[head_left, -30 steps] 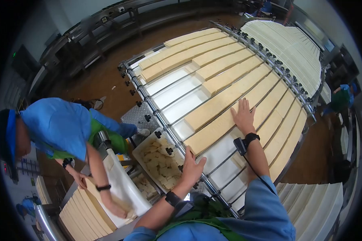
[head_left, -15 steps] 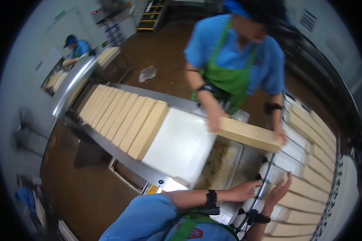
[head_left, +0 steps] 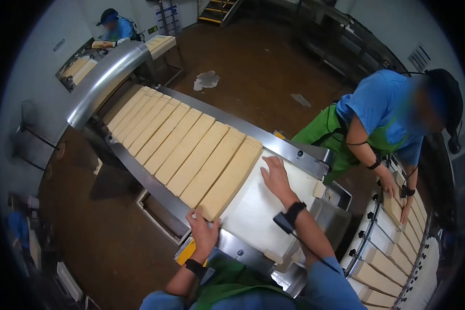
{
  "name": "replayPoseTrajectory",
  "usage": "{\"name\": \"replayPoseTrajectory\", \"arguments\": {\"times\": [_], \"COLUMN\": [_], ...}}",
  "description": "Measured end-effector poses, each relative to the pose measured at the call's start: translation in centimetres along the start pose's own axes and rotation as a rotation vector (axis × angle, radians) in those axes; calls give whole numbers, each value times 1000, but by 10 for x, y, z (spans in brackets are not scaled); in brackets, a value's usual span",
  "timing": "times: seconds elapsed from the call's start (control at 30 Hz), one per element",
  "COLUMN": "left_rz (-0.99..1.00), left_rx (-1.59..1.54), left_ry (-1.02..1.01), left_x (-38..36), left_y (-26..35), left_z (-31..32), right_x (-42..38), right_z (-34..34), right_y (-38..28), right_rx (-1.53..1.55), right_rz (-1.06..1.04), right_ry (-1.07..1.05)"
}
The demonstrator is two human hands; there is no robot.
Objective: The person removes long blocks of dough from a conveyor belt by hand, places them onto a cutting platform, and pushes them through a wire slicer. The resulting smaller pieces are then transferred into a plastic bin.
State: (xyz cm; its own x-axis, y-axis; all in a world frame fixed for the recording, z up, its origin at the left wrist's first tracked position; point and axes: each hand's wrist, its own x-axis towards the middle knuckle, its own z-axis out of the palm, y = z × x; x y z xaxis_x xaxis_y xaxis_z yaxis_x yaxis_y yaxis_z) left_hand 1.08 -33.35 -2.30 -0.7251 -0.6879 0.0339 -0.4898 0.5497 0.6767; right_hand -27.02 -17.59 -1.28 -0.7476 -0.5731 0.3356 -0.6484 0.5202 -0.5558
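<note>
Long pale-yellow blocks lie side by side across a white conveyor belt (head_left: 253,212). My left hand (head_left: 203,235) is at the near end of the last block (head_left: 232,178) in the row, fingers spread around its corner and seeming to touch it. Over the bare belt beside that block's far end is my right hand (head_left: 277,178), fingers apart, with nothing in it. At the right, a co-worker leans over a second conveyor (head_left: 369,243), both hands on a block (head_left: 391,202) there.
Metal side rails (head_left: 150,175) edge the belt, and a curved steel cover (head_left: 108,80) spans its far end. A grey bin (head_left: 328,222) sits between the two conveyors. Another person (head_left: 118,30) works at the back left. A fan (head_left: 28,126) stands by the left wall.
My hands have moved from the right conveyor to the last block on the left belt, and my view has turned left. The co-worker has carried a block over to the right conveyor.
</note>
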Motion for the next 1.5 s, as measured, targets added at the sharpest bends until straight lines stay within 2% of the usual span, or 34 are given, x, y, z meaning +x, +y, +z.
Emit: {"name": "replayPoseTrajectory", "arguments": {"times": [0.07, 0.13, 0.2, 0.47, 0.53, 0.7, 0.77, 0.8, 0.83, 0.9, 0.93, 1.03, 1.07, 1.1, 1.13, 1.17, 1.2, 1.23, 1.27, 1.3, 1.33, 1.37, 1.4, 1.43, 1.5], "left_rz": [43, 14, -15, -85, -104, -38, -14, 1, 19, 107, 200, 346, 341, 403, 515, 637, 570, 507, 459, 410, 486, 441, 382, 423, 471], "left_rx": [-5, -38, -43, -27, -12, 20, 22, 24, 32, 108, 123, 147, 189, 222, 241, 249, 280, 318, 361, 417, 428, 362, 297, 310, 273], "left_ry": [-80, -130, -187, -261, -288, -189, -213, -229, -233, -292, -276, -390, -445, -478, -406, -337, -376, -419, -443, -462, -519, -478, -429, -458, -307], "left_x": [9, 11, 16, 28, 30, 30, 32, 34, 38, 39, 40, 55, 63, 69, 71, 72, 71, 68, 68, 68, 69, 71, 68, 60, 45], "left_y": [2, 2, 3, 14, 17, 19, 20, 20, 21, 24, 26, 39, 41, 34, 25, 19, 21, 25, 29, 34, 32, 28, 27, 27, 33], "left_z": [-2, 4, 6, -4, -1, 8, 9, 9, 11, 15, 16, 13, 15, 20, 25, 31, 32, 34, 41, 45, 52, 59, 64, 63, 66], "right_x": [36, 59, 71, 91, 88, 72, 64, 53, 35, -6, -28, -76, -87, -96, -102, -99, -111, -99, -100, -104, -108, -107, -107, -116, -143], "right_z": [26, 44, 58, 77, 86, 77, 58, 53, 50, 29, 22, -28, -31, -29, -32, -47, -29, -31, -25, -10, 11, -9, -34, -31, -47], "right_y": [6, 12, 13, 0, -1, 5, 4, 15, 35, 52, 69, 60, 59, 64, 66, 48, 75, 49, 56, 59, 82, 61, 31, 32, 10], "right_rx": [-42, -187, -242, -456, -499, -403, -313, -308, -282, -207, -264, -262, -276, -324, -381, -481, -714, -515, -415, -609, -383, -364, -181, -270, -208], "right_rz": [-13, 117, 139, 234, 233, 296, 402, 414, 376, 379, 369, 580, 621, 605, 594, 531, 288, 518, 505, 507, 427, 611, 792, 737, 813], "right_ry": [-4, -93, -97, -118, -196, -125, -164, -150, -48, 94, 155, 154, 182, 242, 308, 120, 8, 167, 125, 107, 321, 223, 301, 371, 528]}}
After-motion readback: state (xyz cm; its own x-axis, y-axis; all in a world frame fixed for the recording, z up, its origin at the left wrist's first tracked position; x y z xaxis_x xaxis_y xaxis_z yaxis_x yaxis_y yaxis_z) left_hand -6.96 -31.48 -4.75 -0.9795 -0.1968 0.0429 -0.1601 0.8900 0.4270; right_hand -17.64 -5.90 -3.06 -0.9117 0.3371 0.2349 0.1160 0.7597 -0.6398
